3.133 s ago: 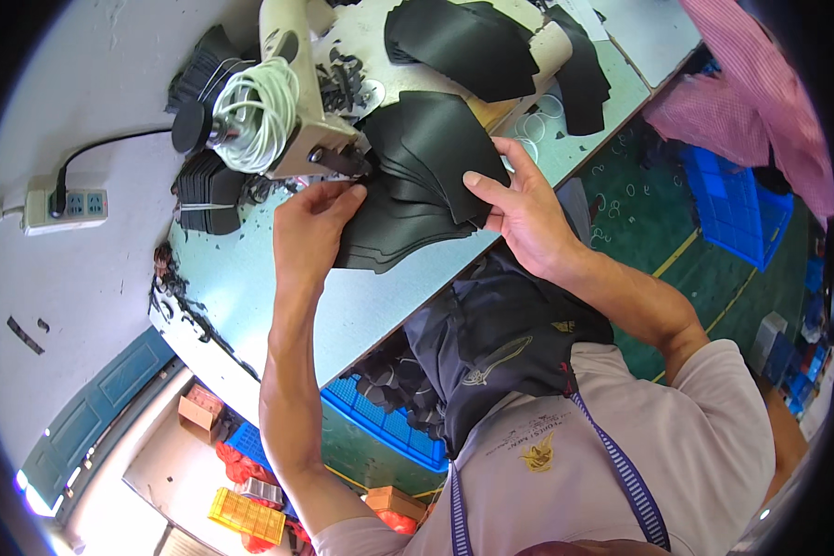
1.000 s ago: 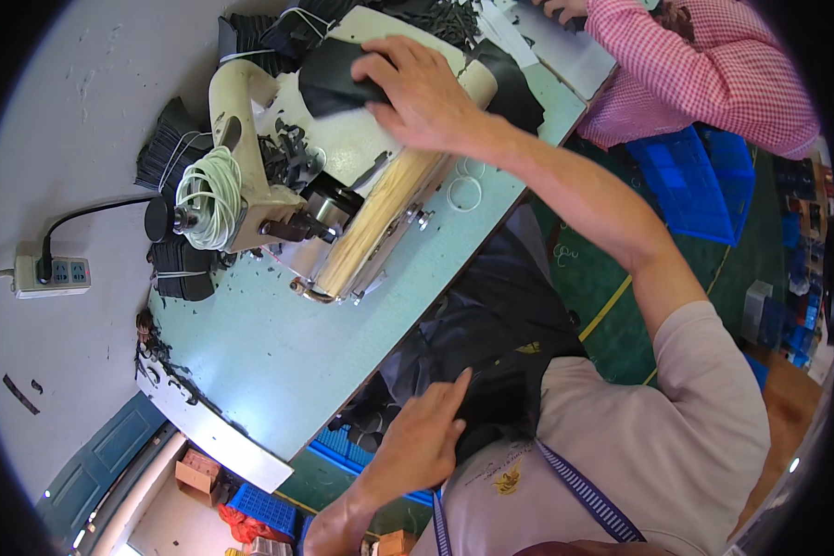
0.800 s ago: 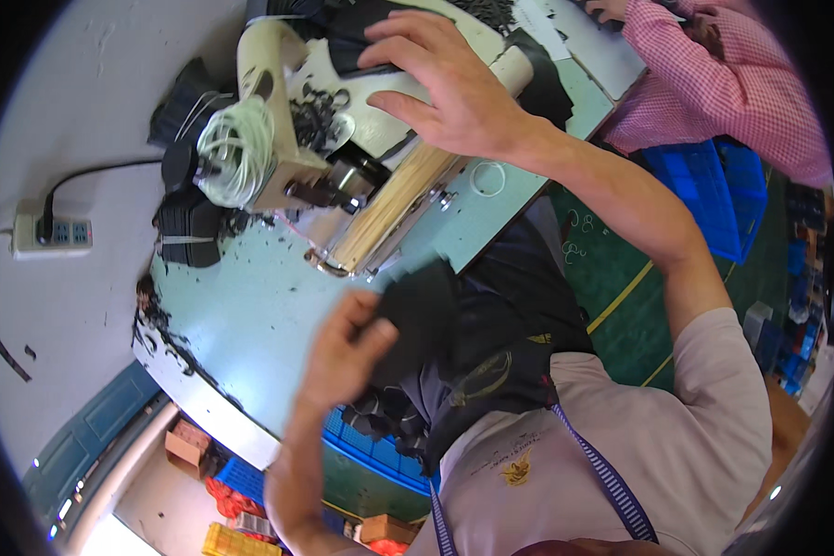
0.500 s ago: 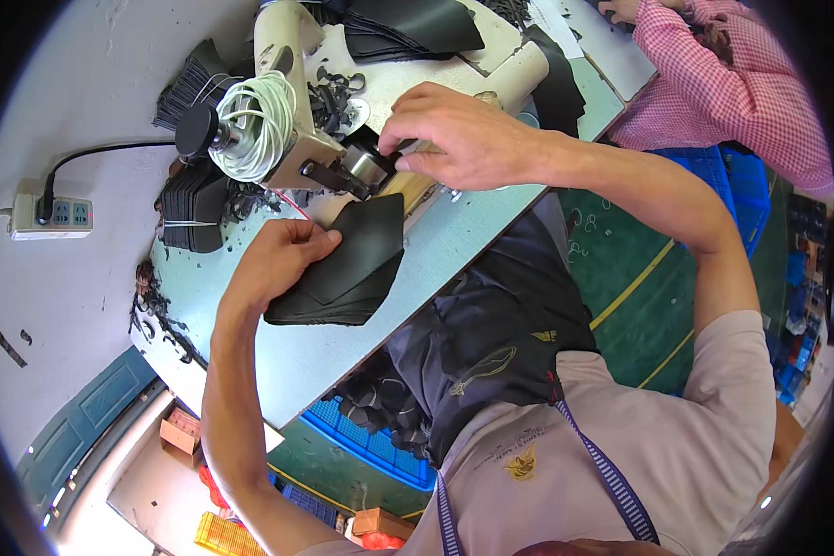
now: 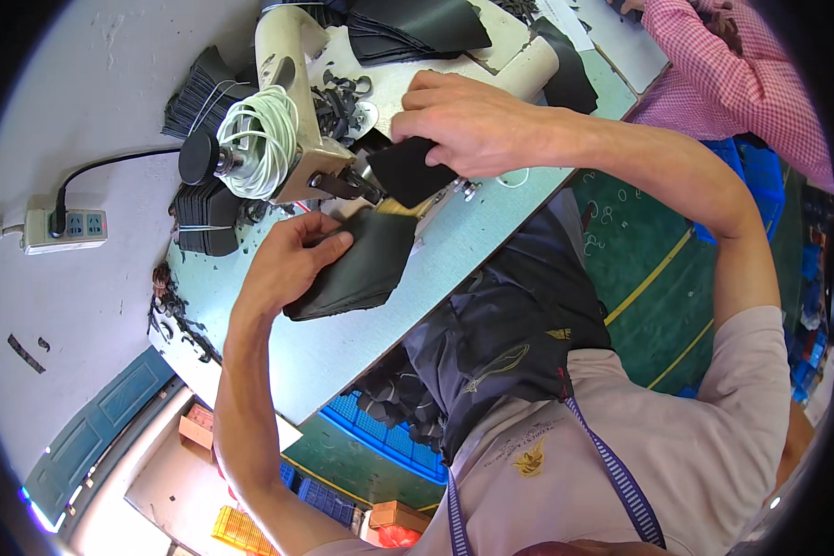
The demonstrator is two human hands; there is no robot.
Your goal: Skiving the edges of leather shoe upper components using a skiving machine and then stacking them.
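My left hand (image 5: 292,258) pinches the edge of a stack of black leather-like pieces (image 5: 366,264) on the table, thumb on top and the other fingers partly hidden. Between the thumb and fingers of my right hand (image 5: 468,125) hangs a single black piece (image 5: 406,173), tilted, its narrow end toward my palm. That piece is right beside the metal head of a cream machine (image 5: 320,157) and covers part of it. A coil of pale green cord (image 5: 267,139) hangs on the machine's arm, next to a black round knob (image 5: 199,157).
Black pieces are stacked on the machine's bed (image 5: 417,28), and tied bundles (image 5: 206,218) stand by the wall. Dark trimmings (image 5: 343,107) litter the bed. A power strip (image 5: 65,230) is on the left wall. At the upper right sits a person in a checked sleeve (image 5: 713,69).
My right hand has come slightly up from the machine's metal head, and a black piece now shows in its fingers. My left hand still holds the stack. The whole view has shifted slightly.
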